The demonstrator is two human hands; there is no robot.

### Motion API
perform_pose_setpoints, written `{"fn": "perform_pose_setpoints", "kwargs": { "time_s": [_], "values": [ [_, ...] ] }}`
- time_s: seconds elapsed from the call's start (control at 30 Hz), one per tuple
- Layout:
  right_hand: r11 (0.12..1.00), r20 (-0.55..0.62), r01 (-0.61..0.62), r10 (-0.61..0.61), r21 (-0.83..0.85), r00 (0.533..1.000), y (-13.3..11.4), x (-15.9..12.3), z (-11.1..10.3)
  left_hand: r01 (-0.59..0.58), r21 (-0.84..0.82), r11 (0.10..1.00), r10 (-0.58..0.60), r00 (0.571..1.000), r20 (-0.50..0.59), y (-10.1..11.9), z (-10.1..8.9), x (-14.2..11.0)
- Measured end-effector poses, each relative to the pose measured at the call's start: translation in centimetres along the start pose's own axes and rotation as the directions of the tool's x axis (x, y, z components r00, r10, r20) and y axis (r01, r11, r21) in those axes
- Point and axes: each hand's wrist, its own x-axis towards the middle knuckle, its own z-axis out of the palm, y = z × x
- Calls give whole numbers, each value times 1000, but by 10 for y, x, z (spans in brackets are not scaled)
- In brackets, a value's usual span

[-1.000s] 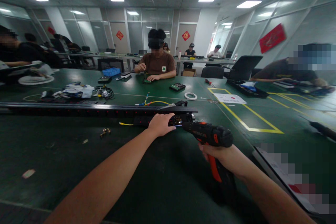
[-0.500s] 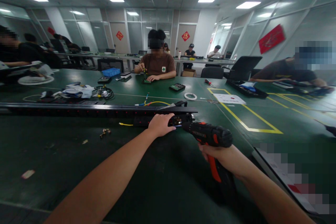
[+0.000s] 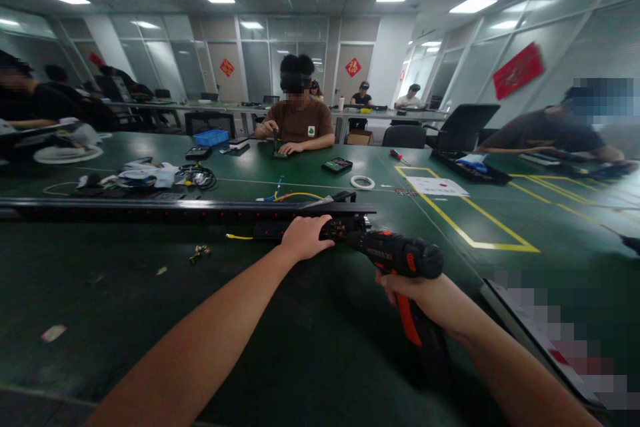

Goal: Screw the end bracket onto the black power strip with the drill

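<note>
My right hand is wrapped round the grip of a black and orange cordless drill. The drill points left, its nose at the right end of a black module with small metal parts showing. My left hand grips this module from above, thumb on the near side and fingertips partly hidden. Behind it runs a long black rail with small red marks. A yellow-tipped wire sticks out at the module's left. Whether the bit touches a screw I cannot tell.
Small brass-coloured screws lie left of my forearm. Beyond the rail are yellow and blue wires, a white tape roll, a black box and a screwdriver. A co-worker sits opposite, another person at right.
Both hands and the drill stay almost in place. The bright glow on the module by the drill's nose has gone dark.
</note>
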Motion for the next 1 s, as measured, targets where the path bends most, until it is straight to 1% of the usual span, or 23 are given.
{"fn": "perform_pose_setpoints", "kwargs": {
  "time_s": [0.13,0.3,0.7,0.9,1.0],
  "values": [
    [999,-11,28,-28,-18,1000,2,0,-1,7,3,1000,-7,1000,11,1,0,0],
    [1000,-1,3,-3,-23,1000,1,0,-1,-5,-2,1000,5,1000,2,0,0,1],
    [999,9,25,-24,-43,1000,-1,-2,0,-10,-12,1000,10,1000,-10,-1,2,1],
    [1000,16,-2,2,-22,1000,-1,-1,-1,-14,-7,1000,14,1000,-6,-1,1,1],
    [999,16,0,0,-43,1000,0,0,-1,-11,2,1000,11,1000,-6,-1,1,1]
  ]
}}
